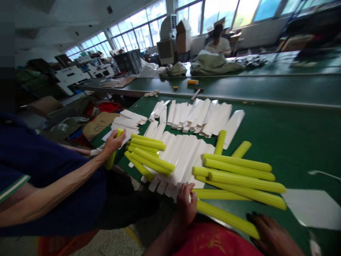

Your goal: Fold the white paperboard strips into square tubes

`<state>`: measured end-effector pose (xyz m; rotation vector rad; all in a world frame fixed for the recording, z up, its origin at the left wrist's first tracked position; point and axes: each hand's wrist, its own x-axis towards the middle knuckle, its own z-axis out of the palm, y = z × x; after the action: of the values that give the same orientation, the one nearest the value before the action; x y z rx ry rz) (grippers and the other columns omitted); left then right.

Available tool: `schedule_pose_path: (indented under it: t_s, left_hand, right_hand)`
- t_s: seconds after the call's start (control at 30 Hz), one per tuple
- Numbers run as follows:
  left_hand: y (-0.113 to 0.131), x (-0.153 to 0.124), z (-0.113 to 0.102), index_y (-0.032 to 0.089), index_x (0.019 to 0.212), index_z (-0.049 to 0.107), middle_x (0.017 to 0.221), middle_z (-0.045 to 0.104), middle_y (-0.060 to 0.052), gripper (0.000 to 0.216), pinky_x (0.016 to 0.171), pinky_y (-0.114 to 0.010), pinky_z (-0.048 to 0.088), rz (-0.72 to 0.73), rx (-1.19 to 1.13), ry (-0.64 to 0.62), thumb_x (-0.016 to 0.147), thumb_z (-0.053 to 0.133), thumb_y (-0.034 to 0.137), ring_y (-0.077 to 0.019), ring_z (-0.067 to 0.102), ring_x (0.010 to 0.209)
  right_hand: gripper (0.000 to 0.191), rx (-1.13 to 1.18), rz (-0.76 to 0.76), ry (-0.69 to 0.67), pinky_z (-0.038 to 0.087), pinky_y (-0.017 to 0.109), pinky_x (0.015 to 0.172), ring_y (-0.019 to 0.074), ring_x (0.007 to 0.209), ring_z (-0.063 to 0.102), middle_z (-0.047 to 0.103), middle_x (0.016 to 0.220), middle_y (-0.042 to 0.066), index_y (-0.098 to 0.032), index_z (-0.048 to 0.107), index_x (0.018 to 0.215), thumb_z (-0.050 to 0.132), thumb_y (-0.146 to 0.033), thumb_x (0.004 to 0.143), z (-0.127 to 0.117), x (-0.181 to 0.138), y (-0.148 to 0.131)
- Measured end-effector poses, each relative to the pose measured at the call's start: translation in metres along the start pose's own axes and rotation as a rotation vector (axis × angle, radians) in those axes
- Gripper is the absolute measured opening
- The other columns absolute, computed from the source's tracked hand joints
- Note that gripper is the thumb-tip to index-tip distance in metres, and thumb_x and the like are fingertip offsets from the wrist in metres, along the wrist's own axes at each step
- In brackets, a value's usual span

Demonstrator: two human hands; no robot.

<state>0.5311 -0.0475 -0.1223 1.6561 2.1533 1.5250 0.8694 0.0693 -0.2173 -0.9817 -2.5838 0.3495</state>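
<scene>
A ribbed yellow tube [226, 217] lies slanted at the table's near edge, between my two hands. My left hand [187, 202] is closed at its left end, fingers curled, close to the ends of the white boxes. At the tube's right end is my right hand [271, 233], dark at the fingertips, with fingers on the far side of it; blur hides part of this grip. Several more yellow tubes [245, 180] lie piled just beyond. Flat white boxes [181, 153] stand side by side in a row to the left, with another pile of tubes [151, 160] partly on them.
At left, a co-worker in a dark blue shirt [53, 170] holds a yellow tube in a hand [113, 144]. More white boxes [197, 113] lie farther back on the green table [279, 135]. A white sheet [313, 208] lies at right. Another person [218, 44] sits across the far table.
</scene>
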Motion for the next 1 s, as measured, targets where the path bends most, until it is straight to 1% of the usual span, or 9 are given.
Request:
schedule_pose_path:
  t_s: [0.1, 0.2, 0.33, 0.43, 0.5, 0.63, 0.77, 0.9, 1.0]
  left_hand:
    - [0.015, -0.022, 0.024, 0.024, 0.107, 0.064, 0.089, 0.071, -0.008, 0.025, 0.075, -0.036, 0.060, 0.069, -0.043, -0.114, 0.090, 0.048, 0.016, -0.0222, 0.070, 0.084]
    - [0.027, -0.031, 0.042, 0.024, 0.107, 0.067, 0.090, 0.072, -0.009, 0.025, 0.072, -0.037, 0.061, 0.108, -0.048, -0.174, 0.090, 0.050, 0.018, -0.0242, 0.071, 0.084]
    - [0.049, -0.025, 0.057, 0.024, 0.111, 0.067, 0.086, 0.072, -0.008, 0.025, 0.069, -0.034, 0.061, 0.112, -0.022, -0.169, 0.093, 0.050, 0.023, -0.0224, 0.072, 0.078]
    - [0.068, -0.008, 0.061, 0.024, 0.113, 0.066, 0.089, 0.073, -0.007, 0.025, 0.071, -0.032, 0.061, 0.071, -0.007, -0.105, 0.095, 0.050, 0.027, -0.0211, 0.072, 0.080]
    - [0.077, 0.010, 0.062, 0.022, 0.112, 0.067, 0.094, 0.073, -0.009, 0.025, 0.074, -0.032, 0.061, 0.019, 0.010, -0.042, 0.095, 0.050, 0.030, -0.0217, 0.072, 0.084]
    - [0.082, 0.055, 0.059, 0.019, 0.109, 0.067, 0.095, 0.073, -0.009, 0.028, 0.078, -0.034, 0.060, -0.033, 0.044, 0.008, 0.096, 0.048, 0.034, -0.0223, 0.071, 0.086]
    - [0.071, 0.111, 0.069, 0.016, 0.110, 0.066, 0.097, 0.072, -0.010, 0.031, 0.080, -0.033, 0.058, -0.029, 0.129, -0.148, 0.097, 0.042, 0.032, -0.0211, 0.070, 0.089]
    - [0.058, 0.171, 0.110, 0.015, 0.112, 0.065, 0.098, 0.071, -0.010, 0.029, 0.082, -0.032, 0.056, -0.047, 0.199, -0.277, 0.093, 0.046, 0.025, -0.0200, 0.069, 0.088]
    - [0.055, 0.215, 0.159, 0.015, 0.113, 0.064, 0.102, 0.071, -0.011, 0.027, 0.086, -0.033, 0.053, -0.078, 0.287, -0.368, 0.091, 0.055, 0.026, -0.0220, 0.068, 0.094]
  right_hand:
    - [0.046, -0.020, 0.083, -0.187, 0.056, 0.050, 0.085, 0.0368, 0.100, 0.066, 0.069, 0.110, 0.017, -0.024, 0.071, 0.113, 0.070, -0.027, 0.067, -0.027, 0.012, -0.019]
    - [0.050, 0.036, 0.117, -0.304, 0.053, 0.047, 0.091, 0.0356, 0.104, 0.062, 0.066, 0.114, 0.019, -0.015, 0.069, 0.115, 0.073, -0.031, 0.068, -0.053, 0.023, -0.030]
    - [0.042, 0.168, 0.099, -0.291, 0.053, 0.040, 0.083, 0.0307, 0.096, 0.064, 0.066, 0.107, 0.016, -0.018, 0.068, 0.112, 0.070, -0.042, 0.076, -0.080, 0.015, -0.017]
    - [0.027, 0.272, 0.147, -0.253, 0.052, 0.034, 0.070, 0.0243, 0.079, 0.066, 0.069, 0.092, 0.010, -0.021, 0.069, 0.098, 0.060, -0.043, 0.086, -0.101, 0.011, 0.004]
    - [0.028, 0.339, 0.186, -0.214, 0.050, 0.032, 0.063, 0.0215, 0.069, 0.064, 0.069, 0.079, 0.006, -0.022, 0.068, 0.087, 0.052, -0.045, 0.091, -0.118, 0.021, 0.018]
    - [0.033, 0.330, 0.318, -0.119, 0.050, 0.032, 0.065, 0.0215, 0.069, 0.066, 0.071, 0.075, 0.004, -0.022, 0.067, 0.078, 0.045, -0.044, 0.092, -0.152, 0.086, 0.040]
    - [0.027, 0.213, 0.508, -0.101, 0.050, 0.034, 0.079, 0.0254, 0.087, 0.070, 0.074, 0.091, 0.009, -0.019, 0.069, 0.088, 0.052, -0.039, 0.091, -0.156, 0.183, 0.056]
    - [0.060, 0.074, 0.829, -0.103, 0.051, 0.046, 0.080, 0.0415, 0.104, 0.067, 0.069, 0.110, 0.030, -0.006, 0.069, 0.106, 0.049, -0.060, 0.092, -0.134, 0.263, 0.071]
    - [0.069, 0.064, 0.947, -0.165, 0.052, 0.046, 0.080, 0.0413, 0.108, 0.066, 0.068, 0.116, 0.029, -0.006, 0.070, 0.107, 0.051, -0.069, 0.089, -0.120, 0.297, 0.076]
